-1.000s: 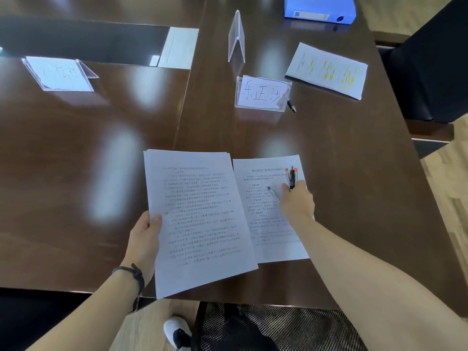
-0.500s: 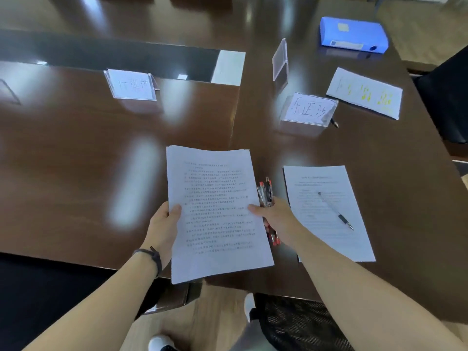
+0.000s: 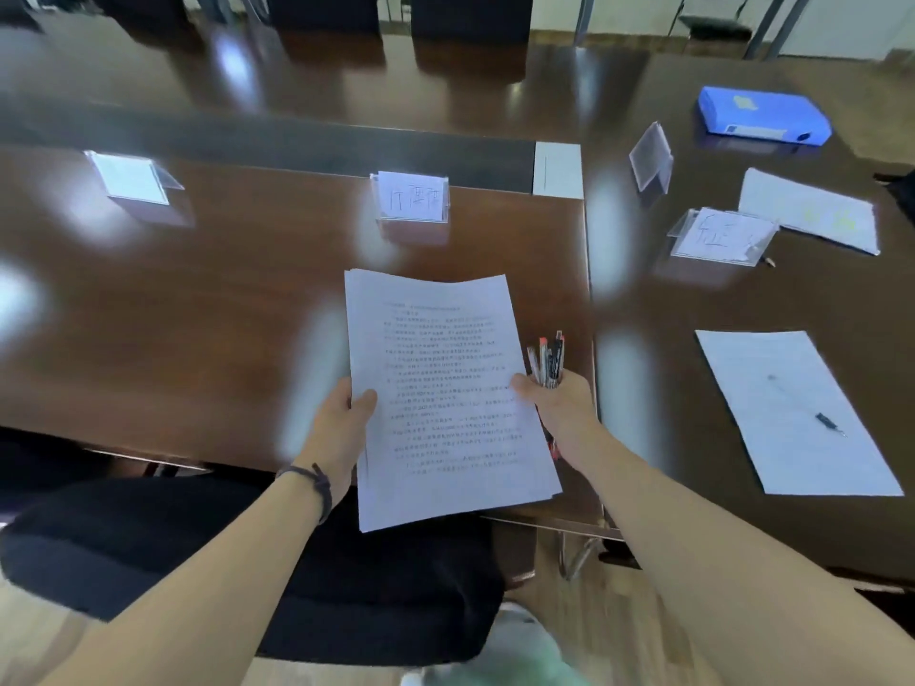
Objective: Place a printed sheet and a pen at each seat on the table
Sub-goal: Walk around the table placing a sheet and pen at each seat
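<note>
A stack of printed sheets hovers over the near edge of the dark wooden table. My left hand grips the stack's left edge. My right hand holds a bundle of pens and pinches the stack's right edge with the thumb. Off to the right, one printed sheet lies flat on the table with a pen resting on it. A name card stands straight ahead of the stack; another name card stands beyond the laid sheet.
A third name card stands at far left, and an empty card holder at right. A highlighted sheet and a blue file box lie at far right. A black chair sits below my arms.
The view has shifted left along the table. The sheet with its pen now lies farther right, apart from my hands. Both hands still carry the stack and the pens.
</note>
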